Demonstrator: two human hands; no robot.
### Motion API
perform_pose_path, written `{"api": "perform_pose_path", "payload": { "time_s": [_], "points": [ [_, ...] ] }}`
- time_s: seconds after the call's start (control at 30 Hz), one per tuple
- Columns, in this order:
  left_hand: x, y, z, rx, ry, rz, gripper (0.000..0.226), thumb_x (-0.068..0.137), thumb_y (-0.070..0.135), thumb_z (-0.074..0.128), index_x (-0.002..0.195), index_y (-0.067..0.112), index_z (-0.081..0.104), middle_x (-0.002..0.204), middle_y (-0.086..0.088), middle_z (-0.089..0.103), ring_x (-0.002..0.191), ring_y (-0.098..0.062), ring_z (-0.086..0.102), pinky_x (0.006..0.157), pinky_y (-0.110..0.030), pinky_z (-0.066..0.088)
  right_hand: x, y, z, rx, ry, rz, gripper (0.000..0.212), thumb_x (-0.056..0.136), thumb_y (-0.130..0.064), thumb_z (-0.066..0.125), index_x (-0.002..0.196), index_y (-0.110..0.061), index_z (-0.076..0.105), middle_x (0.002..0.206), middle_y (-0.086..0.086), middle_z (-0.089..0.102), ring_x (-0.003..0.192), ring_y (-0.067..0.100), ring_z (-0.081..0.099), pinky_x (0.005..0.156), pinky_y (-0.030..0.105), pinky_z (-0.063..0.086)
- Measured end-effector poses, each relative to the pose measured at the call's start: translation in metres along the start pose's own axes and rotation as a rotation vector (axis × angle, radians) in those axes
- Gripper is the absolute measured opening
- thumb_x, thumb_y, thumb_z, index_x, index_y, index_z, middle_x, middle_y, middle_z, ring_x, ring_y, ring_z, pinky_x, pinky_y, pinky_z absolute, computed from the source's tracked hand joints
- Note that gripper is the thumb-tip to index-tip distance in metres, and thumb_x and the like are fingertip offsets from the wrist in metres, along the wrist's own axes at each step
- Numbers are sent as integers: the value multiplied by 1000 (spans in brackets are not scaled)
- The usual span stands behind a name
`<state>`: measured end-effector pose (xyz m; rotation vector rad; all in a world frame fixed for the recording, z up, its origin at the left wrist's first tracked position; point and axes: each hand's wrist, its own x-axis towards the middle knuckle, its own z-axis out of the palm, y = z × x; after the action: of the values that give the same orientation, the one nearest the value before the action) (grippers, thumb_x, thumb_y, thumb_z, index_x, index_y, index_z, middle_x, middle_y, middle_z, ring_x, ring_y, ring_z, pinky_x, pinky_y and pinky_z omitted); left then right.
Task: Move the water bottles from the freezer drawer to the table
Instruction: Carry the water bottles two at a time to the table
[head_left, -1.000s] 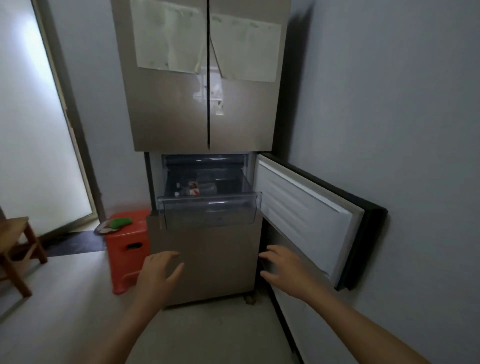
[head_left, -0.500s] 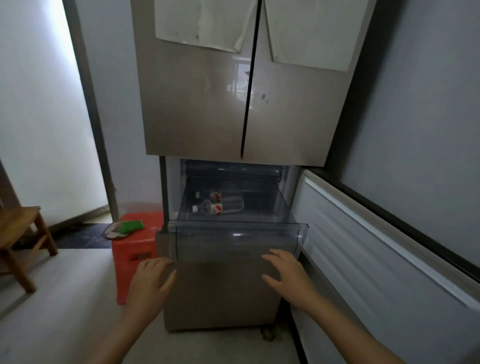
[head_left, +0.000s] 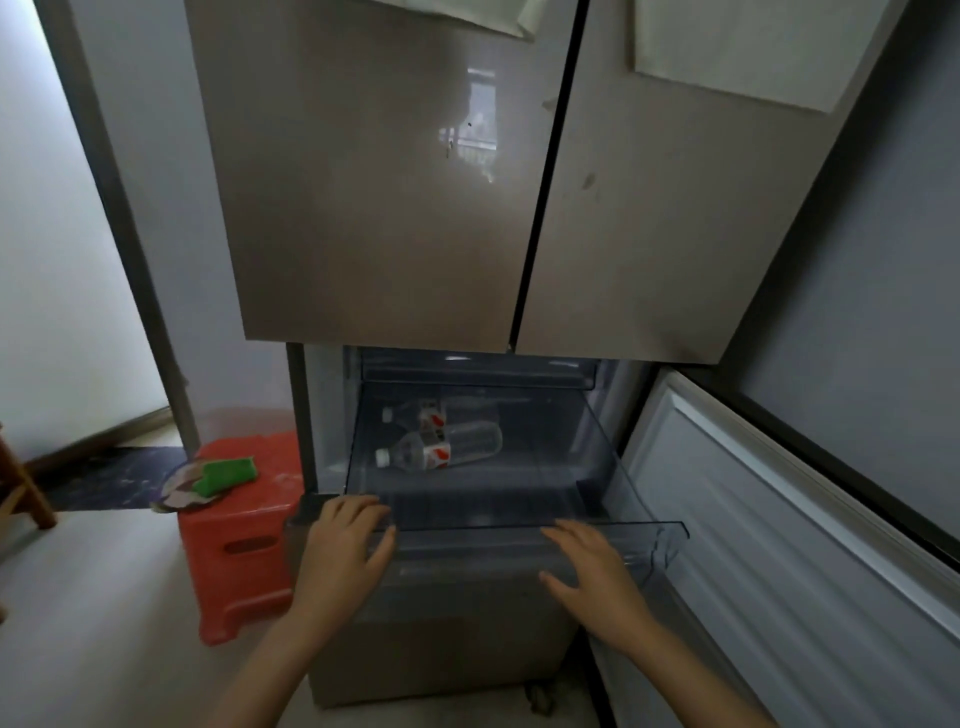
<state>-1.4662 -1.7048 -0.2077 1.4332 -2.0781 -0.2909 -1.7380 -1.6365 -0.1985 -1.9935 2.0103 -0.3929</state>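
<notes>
- Grip state, both sides?
- Left hand (head_left: 345, 561) and right hand (head_left: 592, 577) are spread wide, holding nothing, fingers at the front lip of the freezer drawer (head_left: 660, 530). Contact unclear. Drawer's out, so likely staged to reach in over it.
- Bottles?
- Near water bottle (head_left: 441, 448) and far water bottle (head_left: 457, 413) lie on the drawer floor, beyond the fingertips, between the hands. Both flat, long axes side to side, caps toward the left hand.

Clear freezer drawer (head_left: 597, 457) — two water bottles (head_left: 457, 448) inside
</notes>
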Motion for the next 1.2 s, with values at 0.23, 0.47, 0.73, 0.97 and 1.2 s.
{"api": "perform_pose_path", "payload": {
  "time_s": [0.23,0.47,0.73,0.97,1.2],
  "points": [
    [48,2,24,-42,19,-163,36,84,30,54,101,2,67,110,-15,63,107,-33,51,88,-41,42,62,2,-14,60,21,-81,53,91,-33,54,140,-24,35,148,-3,29,138,12,22,112,23,15],
    [54,-4,39,-137,39,-306,56,76,48,42,101,5,68,110,-9,63,107,-26,52,86,-27,36,163,12,1,16,-136,-192,55,90,-32,56,140,-19,36,148,4,30,136,19,26,112,27,21],
    [52,-7,48,-79,153,-414,53,73,48,41,92,9,71,100,-4,68,100,-19,56,87,-22,38,261,-3,51,-137,-300,-373,59,84,-25,61,138,-18,38,144,9,38,130,26,38,106,32,33],
    [55,-7,46,-257,226,-540,60,63,57,40,96,17,69,99,14,58,100,-11,54,84,-19,38,312,-19,84,-366,-316,-430,73,88,-22,57,147,-23,15,157,6,5,144,21,6,113,42,19],
    [56,-12,46,-289,139,-547,66,60,63,33,100,23,67,101,17,58,100,-5,52,80,-8,36,302,-20,93,-532,-202,-447,63,91,-18,50,146,-19,20,150,10,26,134,31,27,107,45,22]
  ]
}}
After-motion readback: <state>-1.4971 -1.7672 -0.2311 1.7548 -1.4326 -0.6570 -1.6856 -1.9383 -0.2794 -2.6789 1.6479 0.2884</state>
